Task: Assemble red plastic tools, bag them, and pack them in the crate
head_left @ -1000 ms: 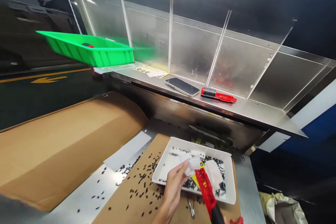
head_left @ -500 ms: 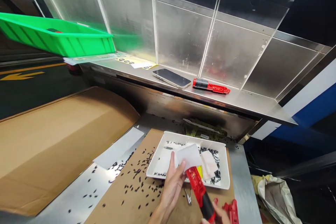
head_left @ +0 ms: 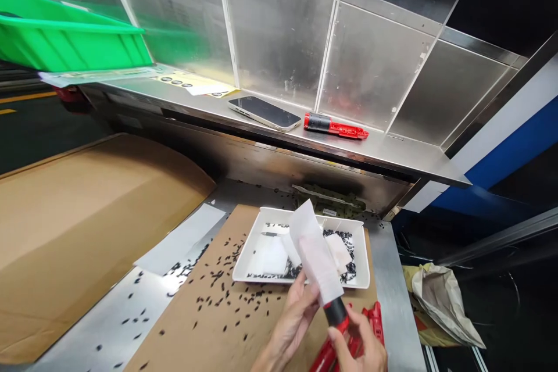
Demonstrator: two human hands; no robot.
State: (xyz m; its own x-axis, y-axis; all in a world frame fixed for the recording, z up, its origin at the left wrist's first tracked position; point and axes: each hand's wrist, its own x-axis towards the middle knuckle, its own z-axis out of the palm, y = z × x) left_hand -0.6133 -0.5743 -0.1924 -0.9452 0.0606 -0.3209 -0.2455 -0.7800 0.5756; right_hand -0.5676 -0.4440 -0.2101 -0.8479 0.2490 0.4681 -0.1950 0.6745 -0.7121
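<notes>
A thin white sleeve-like bag (head_left: 314,256) stands tilted over the front of the white tray, and my left hand (head_left: 297,311) pinches its lower left side. Out of the bag's lower end sticks the black collar of a red-and-black tube-shaped tool (head_left: 335,313); a faint pink tint shows through the bag. My right hand (head_left: 361,342) grips the tool's red end between thumb and fingers. Beneath and beside that hand lie more red plastic pieces (head_left: 375,318), partly hidden by it.
The white tray (head_left: 243,272) holds small black parts, white bags and a pen-like item. Black bits litter the cardboard sheet (head_left: 209,314). A phone (head_left: 265,112) and a similar red-and-black tool (head_left: 335,126) rest on the metal shelf, with a green bin (head_left: 87,46) at left.
The white bag has gone from the tool's tip to covering most of its red body. My right hand has come further into view. The whole view has shifted slightly.
</notes>
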